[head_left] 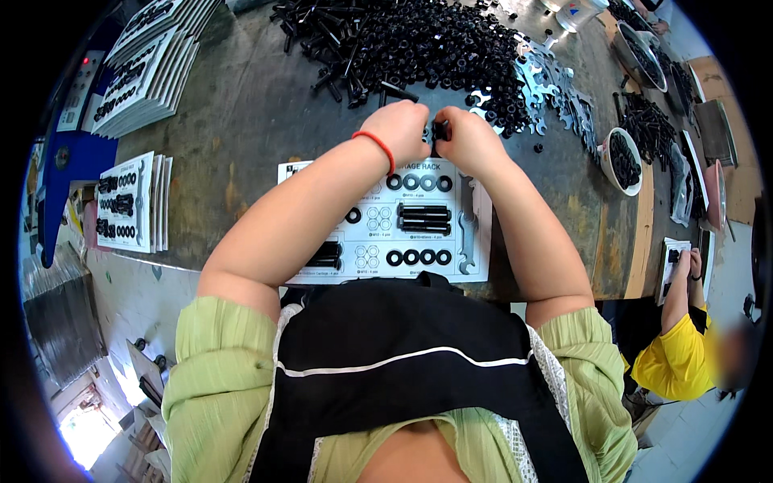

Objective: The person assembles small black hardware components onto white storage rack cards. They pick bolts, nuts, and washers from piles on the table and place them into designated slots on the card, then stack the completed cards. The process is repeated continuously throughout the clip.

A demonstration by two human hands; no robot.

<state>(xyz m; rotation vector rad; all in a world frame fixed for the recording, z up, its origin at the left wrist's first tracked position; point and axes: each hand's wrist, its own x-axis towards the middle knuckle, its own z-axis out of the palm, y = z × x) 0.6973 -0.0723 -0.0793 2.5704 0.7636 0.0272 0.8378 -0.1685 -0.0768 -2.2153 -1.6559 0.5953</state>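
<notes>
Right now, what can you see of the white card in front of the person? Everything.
White card, printed, paper-like and roughly rectangular, lying flat on the dark tabletop. It carries black bolts, dark rings in rows, and a grey open-ended wrench along its right side; several printed hexagon outlines look unfilled. The left forearm hides much of its left part. Both hands are by its top edge; whether they touch it is unclear.

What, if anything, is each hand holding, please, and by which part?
The right hand holds a small black piece, grip point hidden; whether the left hand holds anything cannot be told.
</notes>
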